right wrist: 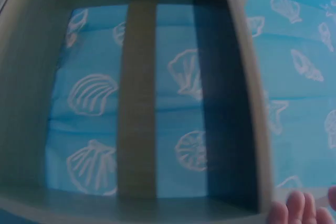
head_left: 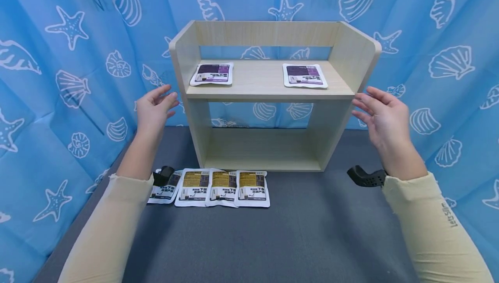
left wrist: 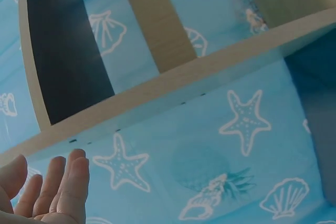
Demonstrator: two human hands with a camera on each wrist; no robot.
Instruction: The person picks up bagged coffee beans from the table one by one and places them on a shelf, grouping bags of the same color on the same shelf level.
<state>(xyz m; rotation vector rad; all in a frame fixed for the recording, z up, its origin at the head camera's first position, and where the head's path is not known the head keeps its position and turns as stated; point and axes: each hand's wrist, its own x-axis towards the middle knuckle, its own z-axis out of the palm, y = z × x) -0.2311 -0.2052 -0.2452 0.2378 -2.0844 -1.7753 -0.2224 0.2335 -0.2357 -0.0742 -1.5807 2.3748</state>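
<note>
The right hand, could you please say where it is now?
In the head view, the right hand is on the right, beside the shelf unit, near the front corner of its upper shelf.

I record both of my arms reaching forward and upward, well apart. My left forearm (head_left: 107,229) and right forearm (head_left: 432,226) slant inward, each covered by a pale sleeve ending short of the wrist; the right sleeve carries dark lettering. My left hand (head_left: 156,104) is raised, fingers loosely bent and directed inward, grasping nothing; the left wrist view shows its thumb apart from the fingers. My right hand (head_left: 383,116) stands at a similar height, fingers relaxed, slightly bent and also directed inward, likewise holding nothing. The right wrist view catches only my fingertips, at the lower right corner.
</note>
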